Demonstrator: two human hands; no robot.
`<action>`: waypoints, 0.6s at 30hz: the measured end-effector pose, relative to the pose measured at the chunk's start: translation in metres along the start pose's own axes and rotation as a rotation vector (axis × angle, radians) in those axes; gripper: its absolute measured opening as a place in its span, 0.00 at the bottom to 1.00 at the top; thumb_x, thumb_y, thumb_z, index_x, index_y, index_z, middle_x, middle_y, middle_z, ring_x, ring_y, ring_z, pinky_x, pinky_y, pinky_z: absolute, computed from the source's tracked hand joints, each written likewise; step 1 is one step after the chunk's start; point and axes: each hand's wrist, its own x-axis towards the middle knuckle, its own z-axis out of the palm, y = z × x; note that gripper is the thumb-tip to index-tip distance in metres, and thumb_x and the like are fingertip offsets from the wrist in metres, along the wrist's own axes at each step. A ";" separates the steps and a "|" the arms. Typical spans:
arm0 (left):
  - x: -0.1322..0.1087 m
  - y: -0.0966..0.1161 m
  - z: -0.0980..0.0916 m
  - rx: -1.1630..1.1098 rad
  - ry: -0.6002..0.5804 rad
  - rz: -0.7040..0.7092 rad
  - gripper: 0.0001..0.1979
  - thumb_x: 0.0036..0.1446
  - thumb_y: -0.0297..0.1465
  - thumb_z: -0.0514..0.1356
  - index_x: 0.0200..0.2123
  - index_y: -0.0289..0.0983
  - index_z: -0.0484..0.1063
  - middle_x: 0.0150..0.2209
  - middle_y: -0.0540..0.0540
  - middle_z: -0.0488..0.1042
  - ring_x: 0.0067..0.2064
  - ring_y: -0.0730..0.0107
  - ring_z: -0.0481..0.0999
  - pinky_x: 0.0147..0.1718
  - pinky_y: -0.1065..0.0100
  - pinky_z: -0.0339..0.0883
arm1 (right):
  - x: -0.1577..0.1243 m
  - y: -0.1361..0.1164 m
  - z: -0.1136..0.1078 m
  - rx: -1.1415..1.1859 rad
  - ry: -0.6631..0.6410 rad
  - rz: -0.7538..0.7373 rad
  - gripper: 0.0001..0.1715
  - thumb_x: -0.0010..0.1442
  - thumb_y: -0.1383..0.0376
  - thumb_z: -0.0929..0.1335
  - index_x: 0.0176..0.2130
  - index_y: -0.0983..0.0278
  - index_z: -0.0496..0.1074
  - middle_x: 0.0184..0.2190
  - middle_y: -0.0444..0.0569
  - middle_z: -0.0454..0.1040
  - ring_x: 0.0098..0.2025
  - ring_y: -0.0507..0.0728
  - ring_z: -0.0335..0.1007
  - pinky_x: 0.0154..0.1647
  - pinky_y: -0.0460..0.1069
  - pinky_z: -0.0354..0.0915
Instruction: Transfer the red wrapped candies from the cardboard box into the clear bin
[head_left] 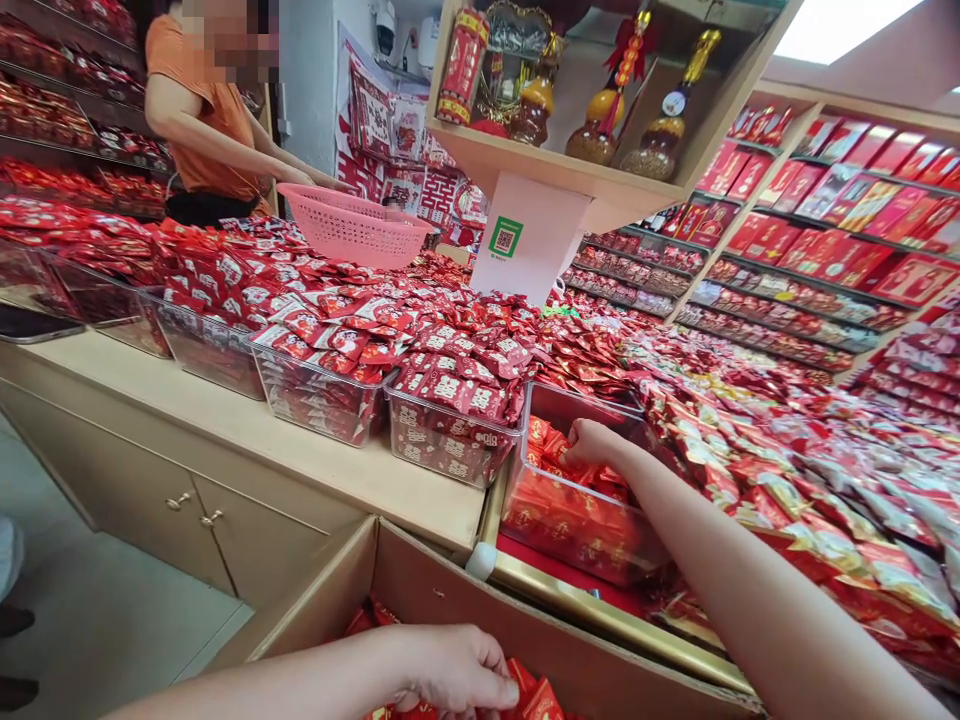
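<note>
My right hand is resting inside the clear bin, fingers curling down among its red packets; whether it is grasping one, I cannot tell. Nearer me than the bin, a carton is holding more red packets. My left hand is dipping into it, fingers bending and touching packets; closure on one I cannot confirm. Left of the bin, maroon packets are filling a tub. Beyond it, leftward, a person is standing behind a pink basket.
</note>
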 end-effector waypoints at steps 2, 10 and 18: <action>0.001 -0.002 0.000 0.002 -0.013 0.006 0.10 0.40 0.36 0.59 0.22 0.37 0.61 0.18 0.54 0.64 0.18 0.76 0.61 0.25 0.66 0.58 | 0.003 0.005 0.001 0.055 -0.004 0.058 0.09 0.40 0.64 0.69 0.22 0.67 0.67 0.22 0.47 0.70 0.25 0.52 0.65 0.19 0.43 0.55; 0.002 -0.007 -0.001 0.065 -0.037 0.016 0.10 0.39 0.37 0.59 0.22 0.38 0.61 0.20 0.52 0.67 0.21 0.71 0.65 0.26 0.64 0.60 | 0.016 0.030 0.015 0.215 0.071 0.286 0.14 0.52 0.63 0.62 0.29 0.72 0.70 0.18 0.50 0.69 0.21 0.52 0.66 0.17 0.44 0.59; 0.003 -0.009 -0.001 0.132 -0.039 0.025 0.09 0.41 0.38 0.55 0.21 0.38 0.61 0.19 0.51 0.66 0.21 0.71 0.65 0.26 0.63 0.61 | 0.013 0.022 0.006 0.112 0.176 0.210 0.09 0.44 0.65 0.68 0.29 0.69 0.72 0.23 0.53 0.72 0.31 0.57 0.68 0.27 0.45 0.62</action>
